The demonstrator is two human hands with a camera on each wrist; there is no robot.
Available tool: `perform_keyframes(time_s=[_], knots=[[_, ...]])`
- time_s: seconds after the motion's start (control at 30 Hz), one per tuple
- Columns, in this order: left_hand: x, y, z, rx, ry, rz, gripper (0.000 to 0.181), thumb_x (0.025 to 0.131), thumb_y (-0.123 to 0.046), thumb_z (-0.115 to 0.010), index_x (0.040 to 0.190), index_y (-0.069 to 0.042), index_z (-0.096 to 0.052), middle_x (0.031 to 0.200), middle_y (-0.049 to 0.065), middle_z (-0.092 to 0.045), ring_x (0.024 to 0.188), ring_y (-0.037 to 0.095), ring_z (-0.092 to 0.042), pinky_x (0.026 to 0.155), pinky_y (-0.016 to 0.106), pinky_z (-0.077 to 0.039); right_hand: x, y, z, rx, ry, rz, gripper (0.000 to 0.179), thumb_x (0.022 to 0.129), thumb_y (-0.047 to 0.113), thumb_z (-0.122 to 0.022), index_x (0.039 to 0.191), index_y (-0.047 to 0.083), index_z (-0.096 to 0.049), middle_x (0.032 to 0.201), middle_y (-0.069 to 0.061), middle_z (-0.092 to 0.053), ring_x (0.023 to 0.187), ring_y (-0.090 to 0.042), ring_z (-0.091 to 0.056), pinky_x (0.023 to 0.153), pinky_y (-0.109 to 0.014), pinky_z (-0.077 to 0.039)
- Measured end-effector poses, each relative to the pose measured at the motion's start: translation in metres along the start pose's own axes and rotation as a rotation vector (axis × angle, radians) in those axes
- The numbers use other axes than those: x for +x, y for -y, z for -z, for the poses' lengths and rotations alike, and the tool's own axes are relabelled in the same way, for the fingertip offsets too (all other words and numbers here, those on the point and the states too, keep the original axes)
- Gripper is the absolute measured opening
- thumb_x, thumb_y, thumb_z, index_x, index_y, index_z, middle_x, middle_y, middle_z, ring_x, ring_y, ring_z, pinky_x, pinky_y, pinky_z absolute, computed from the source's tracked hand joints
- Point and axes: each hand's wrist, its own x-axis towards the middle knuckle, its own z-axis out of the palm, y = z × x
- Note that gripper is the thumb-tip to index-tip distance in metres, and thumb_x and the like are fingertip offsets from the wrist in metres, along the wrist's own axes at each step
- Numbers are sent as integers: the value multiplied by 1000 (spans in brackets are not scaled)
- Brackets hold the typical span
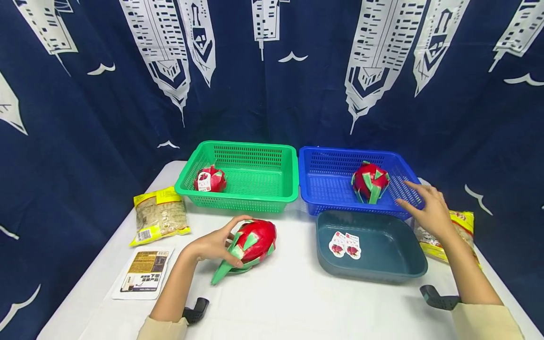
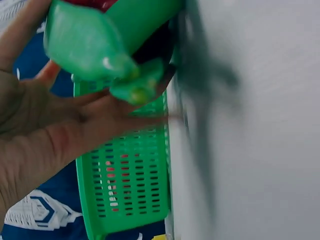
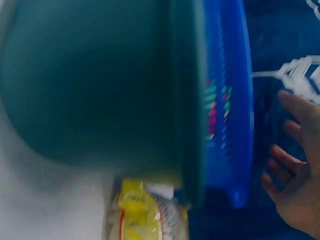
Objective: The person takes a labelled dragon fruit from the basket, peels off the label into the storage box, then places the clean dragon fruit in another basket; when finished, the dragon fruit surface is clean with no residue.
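My left hand point(image 1: 216, 243) holds a red dragon fruit point(image 1: 259, 238) with green leaf tips, thumb on the near side and fingers on the far side. In the left wrist view the fruit's green leaves point(image 2: 85, 42) lie close to the palm; whether it touches the table cannot be told. My right hand point(image 1: 431, 212) is spread and holds nothing, over the right end of the blue basket point(image 1: 327, 208). Inside that basket sits another dragon fruit point(image 1: 370, 182). A dragon fruit bearing a white label point(image 1: 204, 182) lies in the green basket point(image 1: 238, 203).
A dark teal tub point(image 1: 386, 271) with two dragon-fruit stickers point(image 1: 345, 245) stands before the blue basket. Yellow-trimmed bags lie at the left point(image 1: 161, 215) and right point(image 1: 463, 222). A printed packet point(image 1: 144, 274) rests at left on the white table point(image 1: 289, 302). Dark patterned cloth point(image 1: 263, 104) hangs behind.
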Motion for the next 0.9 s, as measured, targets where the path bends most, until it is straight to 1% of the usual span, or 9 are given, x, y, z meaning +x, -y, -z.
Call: perform_keyframes(time_s=[0.07, 0.17, 0.3, 0.4, 0.53, 0.63, 0.73, 0.8, 0.9], knots=[[0, 0, -5, -28, -53, 13, 101, 63, -10, -85, 139, -40, -26, 133, 16, -35, 112, 38, -43, 81, 45, -47, 4, -12, 0, -23, 13, -60, 74, 89, 39, -56, 145, 4, -23, 141, -34, -18, 124, -56, -14, 90, -75, -13], [-2, -1, -12, -60, -116, 15, 102, 61, -8, -86, 139, -39, -29, 134, 15, -34, 112, 38, -44, 80, 46, -46, 7, -28, -3, -63, 102, -119, 87, 90, 47, -49, 145, -2, -4, 145, -34, 0, 129, -56, 1, 90, -76, -6], [-5, -12, -15, -74, -142, 1, 101, 60, -10, -87, 137, -40, -31, 131, 17, -37, 107, 37, -48, 78, 44, -48, 9, -37, -7, -92, 235, -188, 98, 89, 56, -41, 139, -11, 10, 142, -36, 14, 128, -55, 12, 91, -74, 0], [-3, -34, -11, -85, -142, -40, 99, 60, -13, -87, 136, -44, -31, 129, 18, -39, 107, 37, -49, 78, 44, -49, 10, -37, -9, -78, 259, -215, 101, 89, 59, -41, 137, -11, 15, 140, -37, 17, 127, -55, 14, 90, -75, -2], [14, -79, -8, -140, -170, -136, 97, 63, -15, -86, 133, -50, -30, 134, 11, -36, 112, 37, -47, 78, 43, -51, 8, -38, -9, -64, 243, -220, 102, 88, 58, -43, 137, -10, 16, 141, -36, 17, 127, -55, 13, 89, -75, -4], [39, -118, -10, -201, -254, -225, 94, 65, -15, -85, 131, -54, -30, 135, 5, -33, 113, 34, -46, 78, 42, -51, 8, -39, -10, -57, 227, -222, 101, 89, 57, -43, 138, -9, 15, 142, -35, 17, 128, -55, 12, 89, -75, -4], [79, -150, -16, -214, -376, -347, 94, 65, -17, -85, 132, -52, -28, 137, 1, -31, 111, 29, -48, 77, 38, -52, 8, -39, -10, -49, 211, -230, 101, 88, 58, -44, 138, -8, 14, 143, -34, 16, 128, -55, 10, 89, -75, -5], [110, -166, -22, -180, -471, -419, 95, 65, -20, -85, 134, -49, -26, 137, 0, -33, 108, 25, -50, 75, 36, -52, 8, -39, -10, -49, 205, -235, 101, 88, 58, -44, 139, -7, 13, 143, -33, 14, 128, -55, 8, 90, -75, -7], [159, -180, -33, -129, -592, -474, 98, 65, -24, -85, 138, -44, -23, 136, 0, -37, 105, 23, -53, 73, 33, -52, 8, -38, -9, -54, 198, -240, 101, 88, 58, -44, 140, -8, 12, 144, -34, 13, 129, -55, 6, 90, -75, -8]])
